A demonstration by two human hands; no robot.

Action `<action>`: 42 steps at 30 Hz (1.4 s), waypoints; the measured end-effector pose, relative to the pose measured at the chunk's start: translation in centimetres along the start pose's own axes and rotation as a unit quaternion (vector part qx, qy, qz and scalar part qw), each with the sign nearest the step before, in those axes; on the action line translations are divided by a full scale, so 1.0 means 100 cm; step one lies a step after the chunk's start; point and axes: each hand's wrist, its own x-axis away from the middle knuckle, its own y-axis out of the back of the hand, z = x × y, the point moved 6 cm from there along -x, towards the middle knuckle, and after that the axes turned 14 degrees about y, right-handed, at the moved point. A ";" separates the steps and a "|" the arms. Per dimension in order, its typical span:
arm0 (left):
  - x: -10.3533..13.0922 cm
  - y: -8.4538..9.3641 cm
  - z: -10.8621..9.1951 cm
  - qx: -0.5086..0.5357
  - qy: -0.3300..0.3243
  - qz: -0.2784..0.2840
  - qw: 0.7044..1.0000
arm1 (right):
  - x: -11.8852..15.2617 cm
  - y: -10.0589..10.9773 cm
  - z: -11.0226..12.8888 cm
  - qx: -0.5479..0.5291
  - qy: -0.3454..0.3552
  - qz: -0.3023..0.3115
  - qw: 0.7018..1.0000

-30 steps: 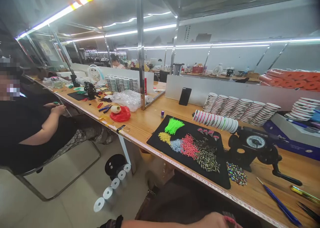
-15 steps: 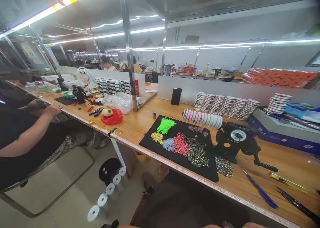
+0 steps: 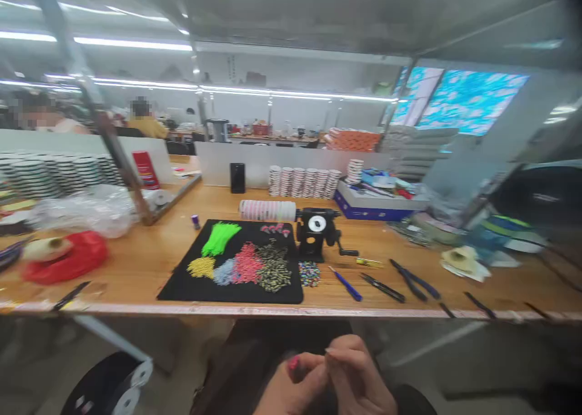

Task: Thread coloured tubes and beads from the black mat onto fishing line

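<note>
Both hands are together above my lap, below the table's front edge. Out of my left hand [image 3: 293,388], which is closed, shows a small pink-red piece [image 3: 293,362]; blur hides its shape. The fingertips of my right hand [image 3: 361,375] are pinched and meet those of the left, and whatever is between them is hidden. Beyond the hands, a black mat [image 3: 182,285] carries bright green strips [image 3: 220,238] and piles of yellow pieces [image 3: 201,267], light blue pieces [image 3: 224,272], red pieces [image 3: 247,263] and dark patterned pieces [image 3: 274,266]. Several small pink-and-grey pieces [image 3: 275,228] lie at its back.
Right of the mat stands a black hand-crank winder [image 3: 313,239] with a row of spools [image 3: 268,210]. Multicoloured beads [image 3: 310,274], a blue pen-like tool [image 3: 346,284], tweezers [image 3: 384,288] and pliers [image 3: 413,280] lie nearby. A metal post [image 3: 120,166] rises at left.
My view has swung right and down toward the lap. Both hands, barely showing at the bottom edge before, are now in sight. The neighbour's arms at left have left the view.
</note>
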 end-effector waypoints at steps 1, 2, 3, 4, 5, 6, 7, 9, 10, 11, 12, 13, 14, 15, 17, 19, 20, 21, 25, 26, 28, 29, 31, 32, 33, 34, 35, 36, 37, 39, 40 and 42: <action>0.000 0.002 -0.001 -0.005 -0.006 -0.001 1.000 | 0.001 -0.002 -0.004 -0.008 -0.024 -0.004 1.000; 0.000 0.004 -0.001 -0.010 -0.011 -0.002 1.000 | 0.002 -0.003 -0.009 -0.016 -0.050 -0.003 0.999; 0.000 0.007 -0.001 -0.014 -0.017 -0.005 1.000 | 0.002 -0.004 -0.012 -0.024 -0.076 0.000 0.997; 0.000 0.008 -0.001 -0.019 -0.020 -0.007 1.000 | 0.002 -0.005 -0.015 -0.031 -0.098 0.002 0.995; 0.001 0.009 -0.001 -0.023 -0.023 -0.012 0.999 | 0.001 -0.004 -0.016 -0.035 -0.116 0.002 0.993; 0.002 0.010 -0.001 -0.026 -0.023 -0.017 0.999 | 0.000 -0.003 -0.016 -0.036 -0.133 0.000 0.990; 0.003 0.010 -0.001 -0.027 -0.023 -0.025 0.999 | -0.001 0.000 -0.016 -0.031 -0.149 0.000 0.988; 0.005 0.012 -0.002 -0.027 -0.026 -0.051 0.998 | -0.002 0.005 -0.015 0.002 -0.177 0.013 0.984; 0.006 0.013 -0.003 -0.027 -0.028 -0.065 0.997 | -0.002 0.008 -0.015 0.030 -0.187 0.030 0.982; 0.006 0.014 -0.003 -0.026 -0.027 -0.076 0.996 | -0.001 0.010 -0.013 0.063 -0.189 0.051 0.979; 0.006 0.014 -0.002 -0.023 -0.023 -0.081 0.996 | 0.000 0.012 -0.012 0.098 -0.184 0.073 0.975; 0.006 0.014 -0.001 -0.018 -0.016 -0.082 0.996 | 0.001 0.013 -0.009 0.134 -0.171 0.093 0.972; 0.006 0.013 0.000 -0.012 -0.010 -0.080 0.997 | 0.001 0.013 -0.006 0.167 -0.155 0.109 0.968; 0.006 0.012 0.000 -0.007 -0.009 -0.078 0.997 | 0.001 0.013 -0.003 0.196 -0.139 0.119 0.963; 0.007 0.011 -0.002 -0.006 -0.016 -0.079 0.997 | 0.002 0.013 0.001 0.237 -0.119 0.126 0.956; 0.009 0.011 -0.004 -0.015 -0.023 -0.087 0.996 | 0.002 0.011 0.003 0.252 -0.117 0.129 0.952; 0.010 0.011 -0.005 -0.019 -0.022 -0.090 0.996 | 0.002 0.010 0.004 0.251 -0.117 0.132 0.952; 0.010 0.011 -0.005 -0.022 -0.019 -0.091 0.995 | 0.002 0.009 0.004 0.248 -0.117 0.136 0.952; 0.011 0.012 -0.005 -0.025 -0.023 -0.096 0.995 | 0.002 0.007 0.003 0.250 -0.112 0.147 0.950; 0.011 0.013 -0.005 -0.027 -0.028 -0.098 0.994 | 0.002 0.008 0.003 0.252 -0.111 0.149 0.950; 0.010 0.013 -0.004 -0.032 -0.035 -0.099 0.994 | 0.001 0.008 0.003 0.251 -0.109 0.152 0.950; 0.010 0.013 -0.003 -0.035 -0.036 -0.096 0.994 | 0.000 0.007 0.004 0.248 -0.108 0.153 0.950; 0.010 0.012 -0.002 -0.042 -0.031 -0.090 0.995 | -0.001 0.007 0.004 0.240 -0.107 0.155 0.952; 0.010 0.012 -0.002 -0.047 -0.032 -0.090 0.994 | -0.002 0.006 0.005 0.234 -0.108 0.156 0.954; 0.010 0.011 -0.003 -0.051 -0.034 -0.091 0.994 | -0.002 0.006 0.005 0.228 -0.110 0.155 0.955; 0.011 0.011 -0.003 -0.054 -0.036 -0.093 0.993 | -0.002 0.006 0.005 0.223 -0.113 0.154 0.956; 0.011 0.011 -0.004 -0.055 -0.037 -0.096 0.993 | -0.002 0.006 0.005 0.219 -0.117 0.151 0.957; 0.011 0.011 -0.004 -0.053 -0.037 -0.097 0.993 | -0.002 0.006 0.005 0.217 -0.120 0.149 0.957; 0.011 0.011 -0.004 -0.049 -0.037 -0.097 0.993 | -0.002 0.007 0.005 0.217 -0.122 0.147 0.957; 0.010 0.012 -0.002 -0.040 -0.029 -0.091 0.995 | -0.001 0.007 0.005 0.219 -0.126 0.149 0.956; 0.010 0.012 -0.001 -0.037 -0.025 -0.086 0.995 | -0.001 0.007 0.005 0.220 -0.128 0.150 0.955; 0.008 0.011 0.001 -0.038 -0.018 -0.075 0.996 | -0.001 0.007 0.005 0.216 -0.133 0.152 0.955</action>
